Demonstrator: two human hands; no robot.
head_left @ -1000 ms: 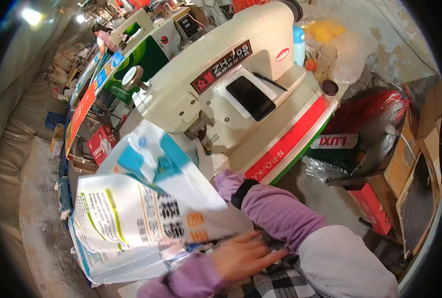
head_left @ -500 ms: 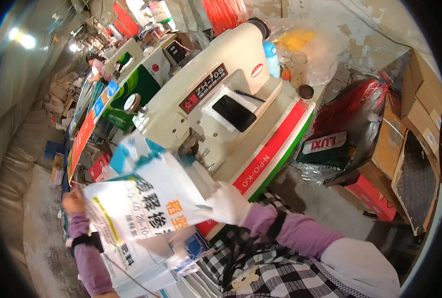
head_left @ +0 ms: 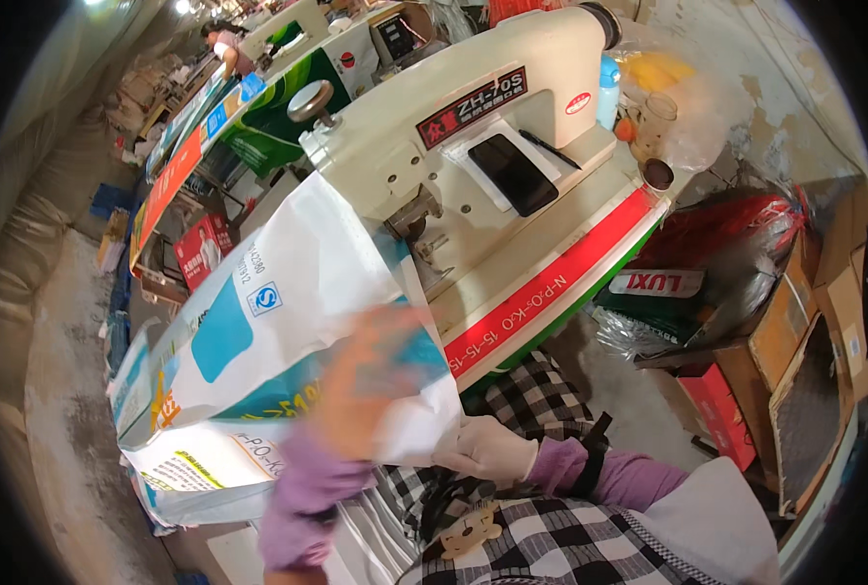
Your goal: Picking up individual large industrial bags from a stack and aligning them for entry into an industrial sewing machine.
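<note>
- While my bare left hand [head_left: 380, 370] shows only as a blur over the near right part of the sack, I cannot tell whether its fingers are spread or pressed together, or whether they touch the surface.
- My right hand [head_left: 485, 450], in a thin white glove, sits at the near right corner with its fingers bent, and seems to pinch the edge there.
- The large white sack with turquoise printing [head_left: 292, 341] lies flattened to the left of the cream-painted metal sewing machine [head_left: 385, 127], its right edge running just beside the silvery stitching parts [head_left: 416, 216].
- I judge the sack light and thin, fairly soft across its width but springy where it folds; its smooth face probably slides easily, and it looks hard to break but easy to crease.
- I would hold it by the near right corner and support the broad middle with a flat palm, so the far end does not sag.
- On the machine's bed, right of the stitching parts, lie a black rectangular phone [head_left: 512, 174] and a slim black pen [head_left: 549, 148].
</note>
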